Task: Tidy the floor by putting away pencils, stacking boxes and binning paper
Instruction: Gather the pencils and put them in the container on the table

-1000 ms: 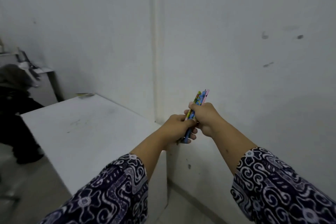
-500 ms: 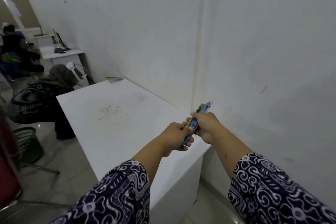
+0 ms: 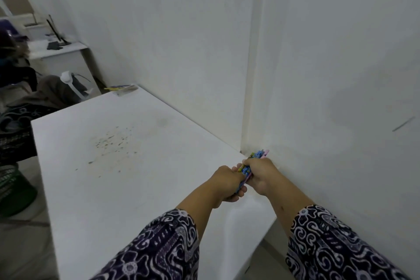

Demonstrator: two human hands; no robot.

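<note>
Both hands hold one bundle of coloured pencils (image 3: 246,170), blue, pink and yellow, over the near right corner of a white table (image 3: 127,166). My right hand (image 3: 259,174) wraps the upper part of the bundle, and the pencil ends stick out beyond it toward the wall corner. My left hand (image 3: 228,183) grips the lower part, fingers curled under. The middle of the bundle is hidden by the fingers.
White walls meet in a corner just beyond the hands. A flat packet (image 3: 120,88) lies at the table's far end. A green mesh bin (image 3: 13,191) stands on the floor at left. A seated person (image 3: 20,88) and a white desk (image 3: 61,52) are at the far left.
My view has swung left and down, so more of the table shows. Both hands, still holding the pencil bundle, have come lower over the table's corner.
</note>
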